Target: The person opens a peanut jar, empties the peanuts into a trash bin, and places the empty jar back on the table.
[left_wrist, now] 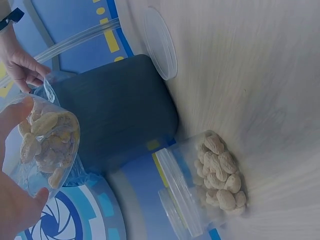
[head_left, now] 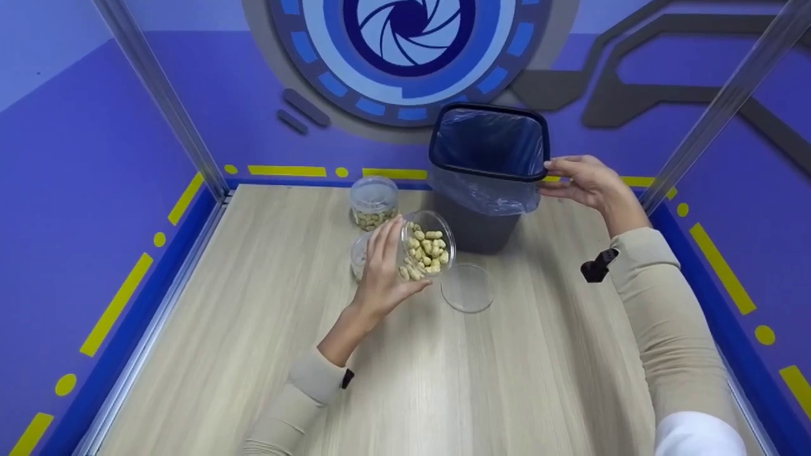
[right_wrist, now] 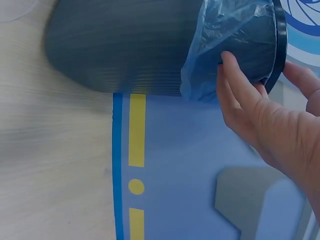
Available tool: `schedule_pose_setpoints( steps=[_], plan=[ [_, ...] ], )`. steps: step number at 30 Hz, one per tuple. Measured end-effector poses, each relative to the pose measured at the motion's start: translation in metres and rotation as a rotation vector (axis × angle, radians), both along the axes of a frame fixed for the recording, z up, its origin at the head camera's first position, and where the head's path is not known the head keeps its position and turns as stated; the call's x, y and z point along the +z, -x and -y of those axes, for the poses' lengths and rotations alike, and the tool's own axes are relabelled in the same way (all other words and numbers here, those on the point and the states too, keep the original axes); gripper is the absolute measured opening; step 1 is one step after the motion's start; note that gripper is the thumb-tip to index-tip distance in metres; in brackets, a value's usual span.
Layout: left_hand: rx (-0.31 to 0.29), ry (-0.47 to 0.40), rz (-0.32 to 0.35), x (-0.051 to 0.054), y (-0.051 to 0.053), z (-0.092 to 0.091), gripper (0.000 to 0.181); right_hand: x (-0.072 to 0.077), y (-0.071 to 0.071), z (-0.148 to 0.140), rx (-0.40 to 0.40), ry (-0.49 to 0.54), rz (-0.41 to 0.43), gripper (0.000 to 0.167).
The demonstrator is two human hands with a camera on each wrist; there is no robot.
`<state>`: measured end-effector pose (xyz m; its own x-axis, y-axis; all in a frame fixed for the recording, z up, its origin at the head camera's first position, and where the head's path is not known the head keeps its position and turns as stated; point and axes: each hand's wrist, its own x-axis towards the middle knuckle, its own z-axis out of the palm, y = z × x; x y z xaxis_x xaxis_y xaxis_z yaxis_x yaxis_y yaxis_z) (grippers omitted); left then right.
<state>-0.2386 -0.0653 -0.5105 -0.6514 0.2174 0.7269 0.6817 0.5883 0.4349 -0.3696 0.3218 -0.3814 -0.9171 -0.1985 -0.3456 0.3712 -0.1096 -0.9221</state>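
Observation:
My left hand grips a clear plastic jar, tipped on its side with its mouth facing right. Unshelled peanuts lie inside it; the left wrist view shows several peanuts close up. Beyond the jar stands a dark trash bin, upright, with a black rim and a clear liner folded over its edge. At the bin's right rim my right hand holds on, its fingers against the liner outside. The bottom of the bin's inside is hidden.
A round clear lid lies flat in front of the bin. Left of the bin stands a lidded jar of peanuts, and another jar is partly hidden behind my left hand. Blue walls enclose the wooden tabletop.

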Motion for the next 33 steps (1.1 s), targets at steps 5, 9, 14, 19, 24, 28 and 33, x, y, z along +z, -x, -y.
schedule_pose_setpoints(
  steps=[5, 9, 14, 19, 24, 28, 33],
  plan=[
    [-0.012, -0.003, -0.026, 0.002, 0.0, 0.002, 0.123, -0.001, 0.0, 0.002, -0.031, 0.038, -0.038, 0.029],
    [-0.013, -0.004, -0.036, 0.005, 0.001, 0.002, 0.122, -0.003, -0.001, 0.004, -0.053, 0.055, -0.064, 0.012],
    [-0.008, 0.001, -0.027, 0.006, 0.0, 0.0, 0.123, -0.004, -0.003, 0.01, -0.062, 0.019, -0.059, 0.019],
    [0.006, 0.005, -0.037, 0.005, 0.0, 0.0, 0.124, 0.001, -0.002, 0.02, -0.045, -0.04, -0.043, 0.05],
    [0.0, 0.001, -0.04, 0.007, 0.001, -0.001, 0.124, 0.003, -0.001, 0.024, -0.063, -0.076, -0.038, 0.031],
    [-0.007, 0.0, -0.033, 0.007, 0.0, -0.001, 0.124, 0.003, -0.001, 0.023, -0.068, -0.088, -0.031, 0.029],
    [-0.007, 0.0, -0.031, 0.006, -0.003, -0.001, 0.124, 0.002, -0.002, 0.025, -0.047, -0.127, -0.043, 0.045]
  ],
)
